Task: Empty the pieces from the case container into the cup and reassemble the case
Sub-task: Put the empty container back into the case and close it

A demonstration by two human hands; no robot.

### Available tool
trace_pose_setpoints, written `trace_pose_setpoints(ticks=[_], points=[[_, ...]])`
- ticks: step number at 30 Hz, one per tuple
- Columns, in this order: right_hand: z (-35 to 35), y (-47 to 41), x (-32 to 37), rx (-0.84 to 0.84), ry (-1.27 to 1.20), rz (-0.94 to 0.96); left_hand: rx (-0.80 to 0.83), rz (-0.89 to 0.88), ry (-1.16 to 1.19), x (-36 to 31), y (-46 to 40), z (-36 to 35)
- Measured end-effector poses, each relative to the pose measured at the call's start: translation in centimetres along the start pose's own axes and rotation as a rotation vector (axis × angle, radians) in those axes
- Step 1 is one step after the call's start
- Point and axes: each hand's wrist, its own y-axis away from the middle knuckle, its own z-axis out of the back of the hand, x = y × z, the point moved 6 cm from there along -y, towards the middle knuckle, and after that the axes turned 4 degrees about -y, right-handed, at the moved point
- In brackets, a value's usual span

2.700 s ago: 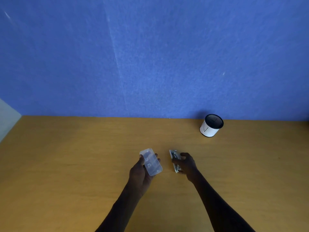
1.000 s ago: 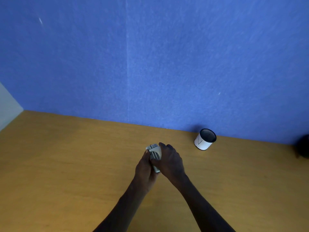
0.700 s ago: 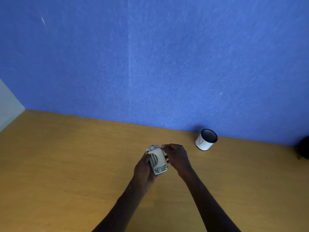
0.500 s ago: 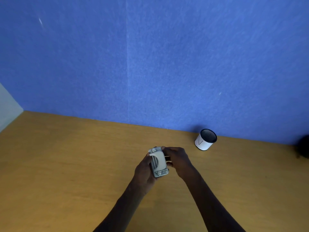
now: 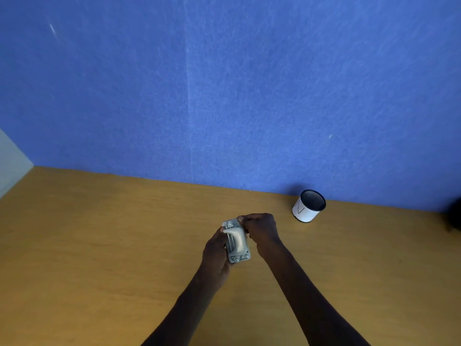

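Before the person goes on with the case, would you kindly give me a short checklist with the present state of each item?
1. Case held off the table: ok; left hand cups it from the side.
2. Right hand on the case: ok; its fingers pinch the far end.
3. Case halves joined: ok; they sit together as one piece. Fully latched: cannot tell.
4. Cup upright and clear of the hands: ok; it stands by the blue wall.
5. Pieces inside the cup: cannot tell; its inside is dark.
6. Loose pieces on the table: ok; none visible.
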Motion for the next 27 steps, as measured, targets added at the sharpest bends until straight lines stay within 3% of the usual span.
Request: trace_pose_setpoints(ticks=[3, 9, 11, 14, 20, 24, 27], points=[[-0.5, -0.1, -0.1, 0.101, -0.091, -0.001, -0.067, -0.02, 0.022, -0.4, -0.3, 0.2], [-0.8, 0.9, -1.1, 0.493, -0.244, -0.064, -0.088, 0.001, 0.065, -1.1, -0.9, 0.3], [-0.6, 1.0, -1.6, 0.494, -0.19, -0.071, -0.079, -0.01, 0.067, -1.1, -1.0, 0.2], [0.1, 0.8, -2.2, 0.366, -0.136, -0.07, -0.048, 0.007, 0.081, -1.1, -1.1, -0.2], [1.3, -0.1, -2.7, 0.203, -0.264, -0.103, 0.148, 0.015, 0.202, -1.7, -0.6, -1.7], [1.0, 0.0, -2.7, 0.217, -0.408, -0.113, 0.186, -0.054, 0.226, -2.7, -0.3, -2.5], [0.1, 0.3, -3.1, 0.335, -0.556, -0.209, 0.142, -0.105, 0.306, -3.3, -0.4, -2.8]])
